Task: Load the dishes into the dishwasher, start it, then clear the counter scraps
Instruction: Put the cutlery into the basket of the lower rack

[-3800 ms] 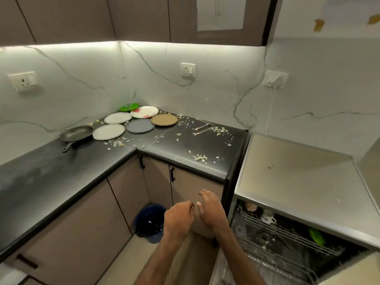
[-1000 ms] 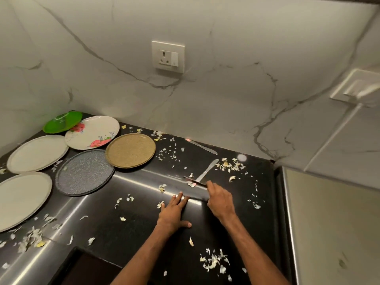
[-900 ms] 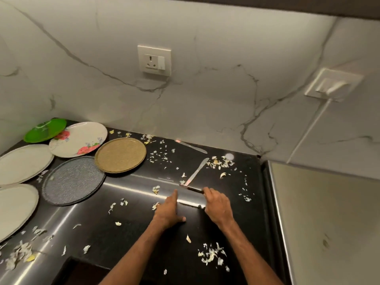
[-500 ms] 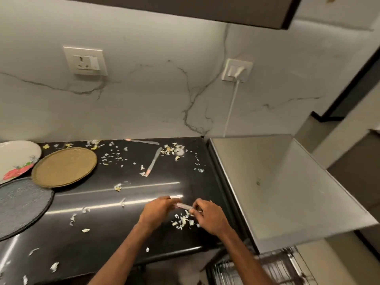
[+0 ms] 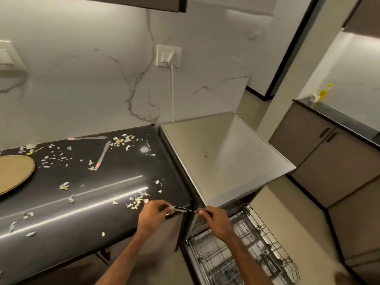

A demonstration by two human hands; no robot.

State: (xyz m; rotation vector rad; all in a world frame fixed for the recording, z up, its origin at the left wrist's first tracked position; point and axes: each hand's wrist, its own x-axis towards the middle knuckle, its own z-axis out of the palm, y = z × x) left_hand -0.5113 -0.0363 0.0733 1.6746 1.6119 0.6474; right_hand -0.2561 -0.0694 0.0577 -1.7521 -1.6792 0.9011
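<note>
Both left hand [image 5: 153, 215] and right hand [image 5: 214, 221] pinch one utensil [image 5: 182, 210] near the rack [image 5: 267, 229]; knives [image 5: 102, 154], plate [image 5: 15, 173], scraps [image 5: 137, 200] wait: loading looks barely begun.

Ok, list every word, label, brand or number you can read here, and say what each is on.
None can be read.
Wall socket: no lettering shows.
Yellow bottle on the far counter: too small and blurred to read any label.
Dishwasher top: bare steel, no brand visible.
Knife pinched by the left hand and right hand: no marking shows.
</note>
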